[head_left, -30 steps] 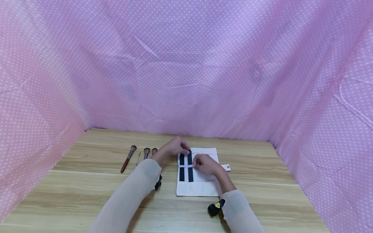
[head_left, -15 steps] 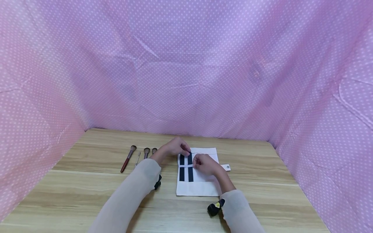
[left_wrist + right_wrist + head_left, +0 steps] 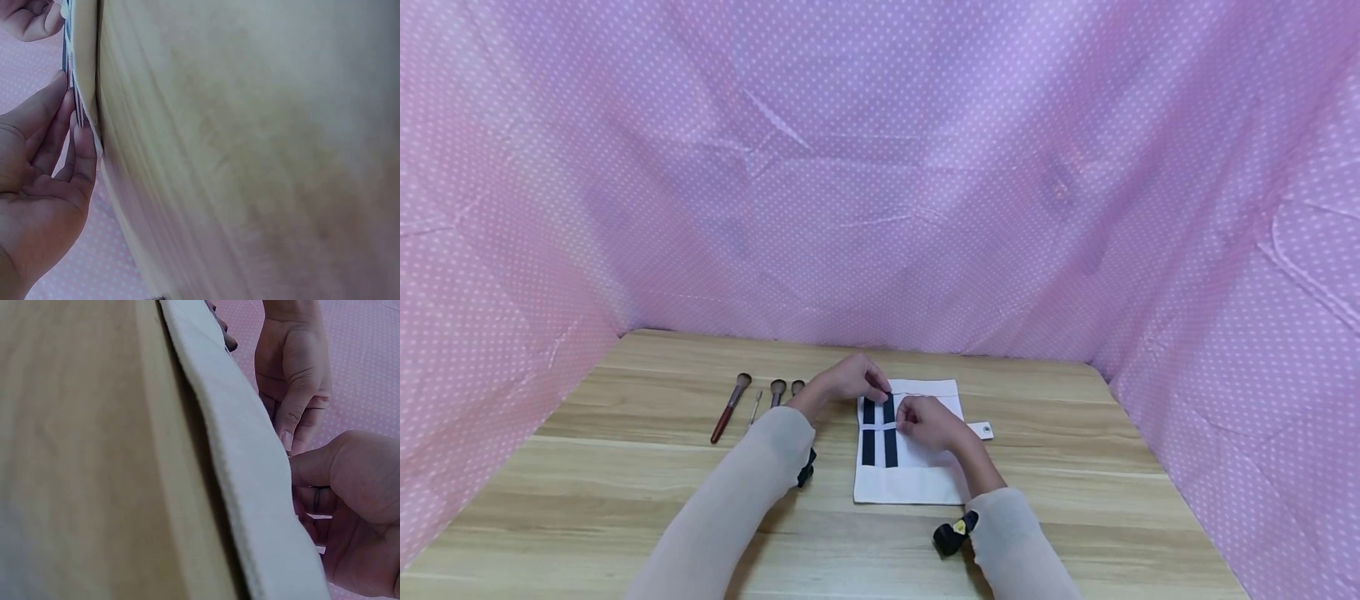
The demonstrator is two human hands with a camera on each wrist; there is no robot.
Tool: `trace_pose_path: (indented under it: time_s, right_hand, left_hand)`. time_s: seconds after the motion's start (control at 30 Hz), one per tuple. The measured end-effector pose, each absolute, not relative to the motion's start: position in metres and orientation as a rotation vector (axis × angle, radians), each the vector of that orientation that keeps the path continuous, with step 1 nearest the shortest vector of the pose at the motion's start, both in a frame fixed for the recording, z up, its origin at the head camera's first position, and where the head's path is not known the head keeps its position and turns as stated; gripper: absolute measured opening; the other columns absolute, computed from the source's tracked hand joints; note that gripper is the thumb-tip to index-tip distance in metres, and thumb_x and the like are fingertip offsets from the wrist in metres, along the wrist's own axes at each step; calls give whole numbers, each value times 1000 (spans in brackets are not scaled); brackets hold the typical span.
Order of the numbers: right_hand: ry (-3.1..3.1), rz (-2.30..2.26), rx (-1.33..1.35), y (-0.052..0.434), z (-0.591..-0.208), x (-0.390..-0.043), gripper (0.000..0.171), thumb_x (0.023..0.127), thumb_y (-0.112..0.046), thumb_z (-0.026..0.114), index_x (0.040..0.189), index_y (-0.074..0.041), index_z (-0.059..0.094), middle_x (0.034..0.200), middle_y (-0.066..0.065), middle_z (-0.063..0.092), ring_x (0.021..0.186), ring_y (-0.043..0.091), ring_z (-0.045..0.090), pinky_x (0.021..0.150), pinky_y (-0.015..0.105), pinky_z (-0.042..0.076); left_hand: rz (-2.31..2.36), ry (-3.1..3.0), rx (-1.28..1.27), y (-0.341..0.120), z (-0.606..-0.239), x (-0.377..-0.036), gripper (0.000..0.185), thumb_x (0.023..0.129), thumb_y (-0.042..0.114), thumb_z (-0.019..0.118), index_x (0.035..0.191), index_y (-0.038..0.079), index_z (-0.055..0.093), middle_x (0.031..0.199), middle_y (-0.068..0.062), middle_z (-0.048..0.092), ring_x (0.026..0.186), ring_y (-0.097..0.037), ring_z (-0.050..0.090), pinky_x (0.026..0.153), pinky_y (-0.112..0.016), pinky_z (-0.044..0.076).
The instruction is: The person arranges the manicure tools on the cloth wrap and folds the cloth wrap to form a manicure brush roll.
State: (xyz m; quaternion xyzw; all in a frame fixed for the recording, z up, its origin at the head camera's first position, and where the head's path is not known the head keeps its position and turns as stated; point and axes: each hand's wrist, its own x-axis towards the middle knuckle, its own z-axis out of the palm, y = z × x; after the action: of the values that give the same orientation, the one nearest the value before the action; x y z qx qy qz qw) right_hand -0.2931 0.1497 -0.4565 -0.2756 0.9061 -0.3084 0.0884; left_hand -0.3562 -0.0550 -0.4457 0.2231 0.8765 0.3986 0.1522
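A white fabric tool roll (image 3: pixel 910 487) lies unfolded on the table, with two flat black nail files (image 3: pixel 891 450) side by side under its thin white elastic band (image 3: pixel 877 427). My left hand (image 3: pixel 854 377) pinches the far end of the right-hand file between thumb and fingers. In the left wrist view, the fingers of the left hand (image 3: pixel 44 169) meet the file's edge-on end. My right hand (image 3: pixel 931 422) pinches the elastic band just right of that file. Seen from the right wrist, the right hand (image 3: pixel 369 506) is partly hidden behind the roll's white cloth.
Left of the roll lie a makeup brush (image 3: pixel 727 410) with a red handle, a slim silver tool (image 3: pixel 756 407) and two more brushes (image 3: pixel 778 392), partly covered by the left arm. A snap tab (image 3: pixel 982 430) sticks out at the roll's right. Pink dotted cloth (image 3: pixel 880 208) surrounds the wooden table (image 3: pixel 1097 500).
The right-hand nail file has slid slightly toward me under the band, with the left fingertips following it. My right hand stays at the band.
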Motion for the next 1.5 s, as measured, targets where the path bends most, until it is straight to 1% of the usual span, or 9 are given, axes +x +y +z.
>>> trace_pose_path:
  time_s: [0.13,0.37,0.57,0.7,0.83,0.93,1.07,1.27,1.5]
  right_hand:
    - [2701,-914,-824,151,-456,-293,9,89,-6,61,83,-11,60,70,-4,54,65,12,49,60,26,41]
    - [2683,-892,-792,155,-454,-291,8,90,-7,61,84,-12,60,72,-4,56,68,12,50,64,28,43]
    - [2685,-865,-800,157,-451,-290,8,90,-8,62,85,-13,61,74,-5,57,70,13,51,66,29,44]
    - [2698,-832,-848,158,-448,-290,4,90,-10,64,86,-11,64,74,-6,58,70,11,52,67,28,44]
    - [2722,-807,-877,161,-446,-291,2,88,-9,65,88,-11,66,74,-8,58,70,9,52,68,27,45]
    - [2744,-802,-884,164,-444,-291,8,86,-5,65,89,-12,67,76,-8,60,71,9,53,69,28,46]
    - [2772,-818,-872,170,-441,-291,10,85,-2,64,90,-10,67,78,-5,62,73,11,54,70,29,47]
    - [2755,-915,-785,182,-442,-294,7,85,-3,66,89,-9,68,77,-2,61,73,14,54,68,30,46]
    - [2739,-988,-698,190,-444,-297,8,82,-1,70,87,-8,69,73,-2,58,70,14,51,63,27,44]
  left_hand:
    - [1104,2541,660,-54,-446,-357,10,81,11,75,90,15,75,84,7,69,83,-9,62,81,-27,48]
    - [1013,2577,777,-48,-447,-357,11,83,10,73,94,12,74,83,8,68,80,-8,62,75,-24,51]
    - [949,2602,815,-45,-445,-354,12,83,9,73,95,12,73,83,8,66,80,-7,61,75,-23,50]
    - [933,2622,825,-49,-442,-352,14,84,10,72,98,10,72,84,8,66,81,-7,60,76,-23,50]
    - [966,2658,807,-61,-437,-351,15,86,11,70,101,7,71,89,5,66,86,-10,60,78,-26,50]
    - [995,2687,771,-75,-433,-351,14,87,11,69,101,8,71,91,3,66,88,-11,60,81,-29,50]
    - [996,2720,740,-96,-429,-352,14,87,12,70,100,8,71,93,0,67,89,-13,60,83,-32,50]
    - [987,2771,758,-127,-426,-349,14,85,11,71,98,4,70,92,-3,68,88,-16,62,80,-33,51]
    - [1028,2770,733,-159,-428,-342,17,86,11,70,100,1,69,91,-4,67,86,-17,62,77,-33,53]
